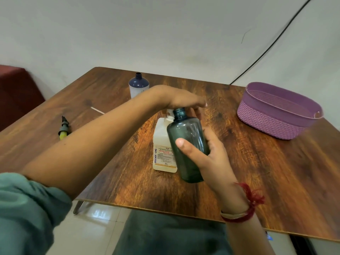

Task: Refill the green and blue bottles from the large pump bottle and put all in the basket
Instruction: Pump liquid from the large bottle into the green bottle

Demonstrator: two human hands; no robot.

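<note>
Standing on the counter (239,172), the large pump bottle (163,144) takes the left hand (181,98) pressing its head. Right-hand fingers (185,146) clasp the green bottle (187,144); keep its mouth under the spout, upright.
</note>
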